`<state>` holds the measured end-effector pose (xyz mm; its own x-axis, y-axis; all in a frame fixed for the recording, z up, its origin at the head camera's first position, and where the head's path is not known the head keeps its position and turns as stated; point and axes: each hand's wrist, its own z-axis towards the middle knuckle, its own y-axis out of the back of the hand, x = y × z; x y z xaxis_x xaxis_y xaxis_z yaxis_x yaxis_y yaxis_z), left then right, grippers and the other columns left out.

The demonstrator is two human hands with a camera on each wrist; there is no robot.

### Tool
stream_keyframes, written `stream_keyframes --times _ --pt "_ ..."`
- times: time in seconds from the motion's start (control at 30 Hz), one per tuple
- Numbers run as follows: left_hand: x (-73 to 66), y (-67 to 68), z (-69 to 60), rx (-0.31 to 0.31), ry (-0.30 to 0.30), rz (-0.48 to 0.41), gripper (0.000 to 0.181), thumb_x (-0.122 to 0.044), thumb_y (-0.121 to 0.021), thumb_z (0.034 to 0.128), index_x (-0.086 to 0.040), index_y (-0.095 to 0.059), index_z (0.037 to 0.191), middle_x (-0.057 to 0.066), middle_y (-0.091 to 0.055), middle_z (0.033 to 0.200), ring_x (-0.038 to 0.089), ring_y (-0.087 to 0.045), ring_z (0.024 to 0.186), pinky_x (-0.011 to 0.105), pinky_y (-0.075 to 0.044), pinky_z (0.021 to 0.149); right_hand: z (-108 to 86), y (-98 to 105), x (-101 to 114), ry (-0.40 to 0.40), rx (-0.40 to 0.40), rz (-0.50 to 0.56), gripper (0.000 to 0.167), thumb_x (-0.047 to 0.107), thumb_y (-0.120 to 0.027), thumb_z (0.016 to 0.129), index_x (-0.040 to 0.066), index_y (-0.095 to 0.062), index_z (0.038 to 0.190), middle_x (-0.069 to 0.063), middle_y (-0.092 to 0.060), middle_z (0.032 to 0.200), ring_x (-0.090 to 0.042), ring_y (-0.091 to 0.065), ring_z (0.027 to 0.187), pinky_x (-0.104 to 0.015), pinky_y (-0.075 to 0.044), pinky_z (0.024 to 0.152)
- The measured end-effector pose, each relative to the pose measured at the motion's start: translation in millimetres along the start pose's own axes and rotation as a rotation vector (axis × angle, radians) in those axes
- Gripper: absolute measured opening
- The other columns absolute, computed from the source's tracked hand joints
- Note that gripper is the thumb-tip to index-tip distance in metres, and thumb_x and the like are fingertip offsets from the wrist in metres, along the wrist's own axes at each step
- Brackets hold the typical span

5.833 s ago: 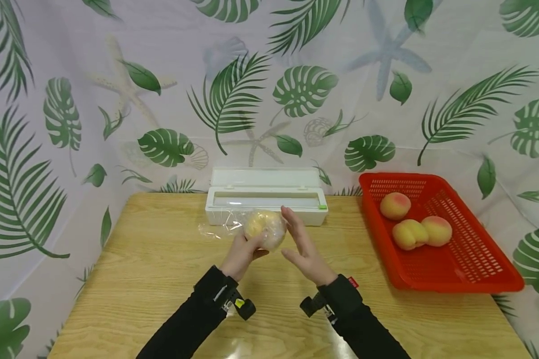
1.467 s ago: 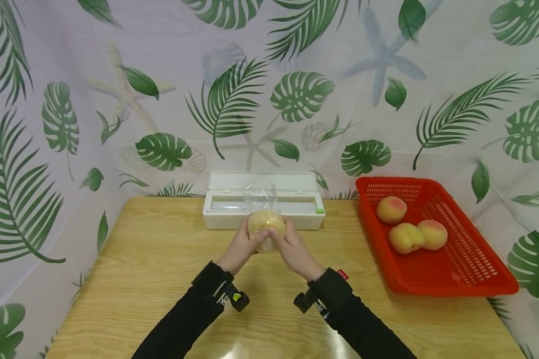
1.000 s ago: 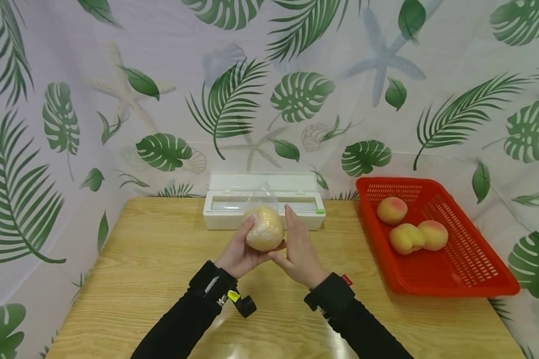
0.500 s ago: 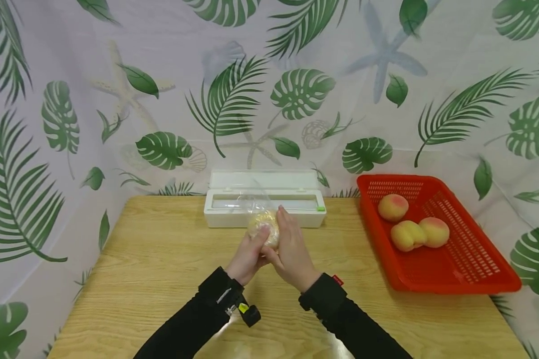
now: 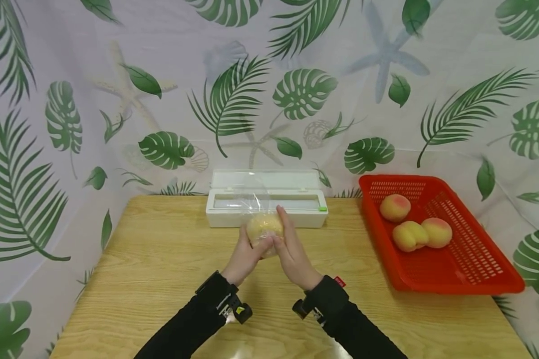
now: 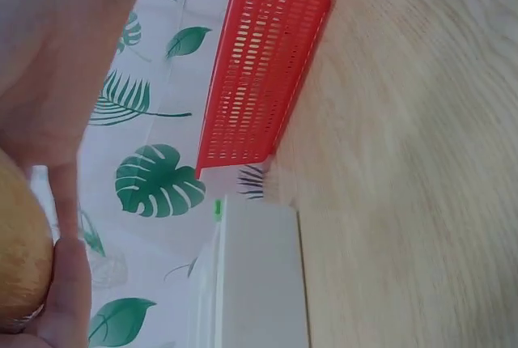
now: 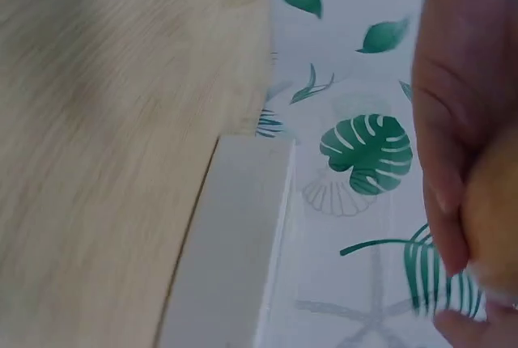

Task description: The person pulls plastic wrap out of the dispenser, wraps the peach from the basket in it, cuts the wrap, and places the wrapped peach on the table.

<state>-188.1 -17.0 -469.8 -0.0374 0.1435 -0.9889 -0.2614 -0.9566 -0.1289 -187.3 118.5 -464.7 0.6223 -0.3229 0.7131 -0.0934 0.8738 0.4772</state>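
Both hands hold a pale yellow, plastic-wrapped peach (image 5: 264,225) above the table, in front of the white cling film box. My left hand (image 5: 244,254) grips its left side, and my right hand (image 5: 293,254) grips the right, thumbs close together on the near face. A loose sheet of clear plastic film (image 5: 251,194) stands up from the far side of the fruit. Only part of the peach (image 6: 20,243) shows at the edge of the left wrist view; in the right wrist view the peach (image 7: 494,210) is also cut off. The fingers behind the fruit are largely hidden in the head view.
The white cling film box (image 5: 269,219) stands at the table's back edge, lid raised, a green slider (image 5: 322,208) at its right end. A red plastic basket (image 5: 458,284) with several peaches (image 5: 395,207) sits at right on the wooden table (image 5: 161,259). Leaf-patterned cloth hangs behind.
Earlier, the right hand was apart from the peach while the left held it. The peach has been turned between the hands, its loose film swinging from the left to the far side. Both hands now grip it.
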Motion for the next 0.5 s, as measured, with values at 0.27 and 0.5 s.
stream_keyframes --times 0.27,0.5 --pt "-0.3 12.6 -4.7 0.175 -0.008 0.092 0.088 -0.041 -0.073 0.0684 -0.006 -0.018 0.129 0.019 -0.035 0.124 0.026 -0.045 0.106 0.034 -0.042 0.083 -7.3 12 -3 -0.331 0.156 0.430 0.074 0.008 -0.048 0.091 0.006 0.006 0.141 -0.023 -0.013 0.140 -0.034 -0.034 0.118 -0.033 -0.038 0.089" --pt "-6.6 13.3 -5.6 0.194 0.004 0.107 0.081 -0.021 -0.076 0.0693 -0.007 -0.021 0.127 0.016 -0.038 0.124 0.026 -0.043 0.107 0.033 -0.041 0.084 -11.9 13 1 -0.290 0.181 0.356 0.068 0.015 -0.046 0.093 0.003 0.001 0.140 -0.023 -0.014 0.139 -0.031 -0.025 0.124 -0.039 -0.029 0.096"
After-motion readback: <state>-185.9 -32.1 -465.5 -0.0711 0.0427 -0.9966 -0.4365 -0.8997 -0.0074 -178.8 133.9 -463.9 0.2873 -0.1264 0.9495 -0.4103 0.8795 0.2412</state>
